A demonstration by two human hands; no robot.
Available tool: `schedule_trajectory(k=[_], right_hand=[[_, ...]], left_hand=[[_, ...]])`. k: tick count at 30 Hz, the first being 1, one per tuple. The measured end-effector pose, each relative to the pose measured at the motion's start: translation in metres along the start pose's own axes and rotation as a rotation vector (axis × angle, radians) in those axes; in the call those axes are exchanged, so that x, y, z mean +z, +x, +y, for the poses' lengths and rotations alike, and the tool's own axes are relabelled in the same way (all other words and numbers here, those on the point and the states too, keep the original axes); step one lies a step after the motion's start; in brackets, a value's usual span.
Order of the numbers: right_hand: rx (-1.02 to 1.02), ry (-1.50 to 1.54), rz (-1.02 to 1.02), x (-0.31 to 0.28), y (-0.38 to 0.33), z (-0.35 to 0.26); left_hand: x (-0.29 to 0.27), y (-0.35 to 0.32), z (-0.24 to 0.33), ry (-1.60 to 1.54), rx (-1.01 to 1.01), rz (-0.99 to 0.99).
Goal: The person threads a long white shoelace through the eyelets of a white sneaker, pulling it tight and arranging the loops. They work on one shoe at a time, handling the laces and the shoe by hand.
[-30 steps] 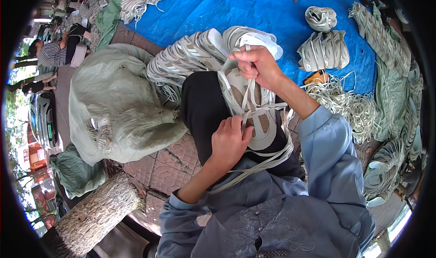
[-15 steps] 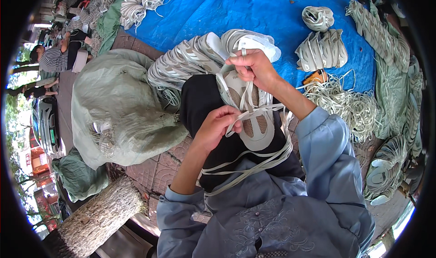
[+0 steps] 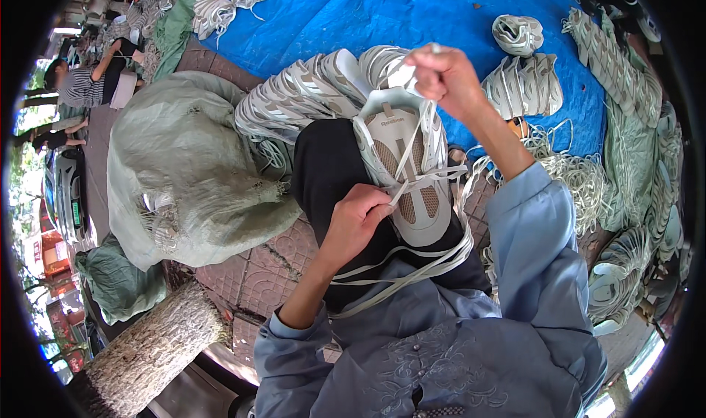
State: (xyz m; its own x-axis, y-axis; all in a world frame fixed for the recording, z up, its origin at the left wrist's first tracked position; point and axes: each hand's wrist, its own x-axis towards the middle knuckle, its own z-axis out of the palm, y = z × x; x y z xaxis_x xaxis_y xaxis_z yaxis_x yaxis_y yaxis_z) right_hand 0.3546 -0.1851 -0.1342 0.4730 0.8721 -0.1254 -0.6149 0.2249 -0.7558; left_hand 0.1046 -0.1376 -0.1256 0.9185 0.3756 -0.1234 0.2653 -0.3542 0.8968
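Observation:
A beige and white sneaker rests on my black-clad lap, its toe toward me and its opening facing away. White shoelaces cross its tongue and trail from its side. My left hand pinches a shoelace just beside the toe box. Beyond the heel, my right hand is raised and closed on a shoelace stretched up from the shoe. A bundle of loose laces lies over my lap below the toe.
Stacked sneaker uppers stand just beyond my knees. A grey-green sack bulges at the left, near a log. More uppers lie on a blue tarp, with a tangled lace pile at the right.
My right hand has moved up and to the right, drawing the lace out past the heel. My left hand stays near the toe, still pinching.

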Motion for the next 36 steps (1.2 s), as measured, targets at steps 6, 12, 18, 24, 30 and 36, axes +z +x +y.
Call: schedule_trajectory(k=[6, 12, 18, 24, 30, 36], right_hand=[[-0.138, 0.024, -0.047, -0.04, 0.018, -0.045], [-0.155, 0.006, -0.094, -0.029, 0.03, -0.077], [-0.045, -0.098, -0.203, 0.028, 0.048, -0.089], [-0.014, -0.154, -0.131, 0.055, 0.067, -0.071], [0.029, -0.116, -0.088, 0.049, 0.072, -0.063], [0.044, -0.201, -0.064, 0.05, 0.062, -0.053]], left_hand=[[-0.009, 0.01, -0.002, 0.015, 0.008, -0.054], [-0.008, 0.015, 0.001, 0.114, -0.014, -0.036], [-0.012, 0.01, 0.004, 0.102, 0.026, -0.016], [-0.037, 0.009, 0.003, -0.047, -0.136, -0.229], [-0.06, 0.018, 0.007, -0.074, -0.309, -0.214], [-0.021, 0.022, 0.034, 0.119, 0.093, 0.214]])
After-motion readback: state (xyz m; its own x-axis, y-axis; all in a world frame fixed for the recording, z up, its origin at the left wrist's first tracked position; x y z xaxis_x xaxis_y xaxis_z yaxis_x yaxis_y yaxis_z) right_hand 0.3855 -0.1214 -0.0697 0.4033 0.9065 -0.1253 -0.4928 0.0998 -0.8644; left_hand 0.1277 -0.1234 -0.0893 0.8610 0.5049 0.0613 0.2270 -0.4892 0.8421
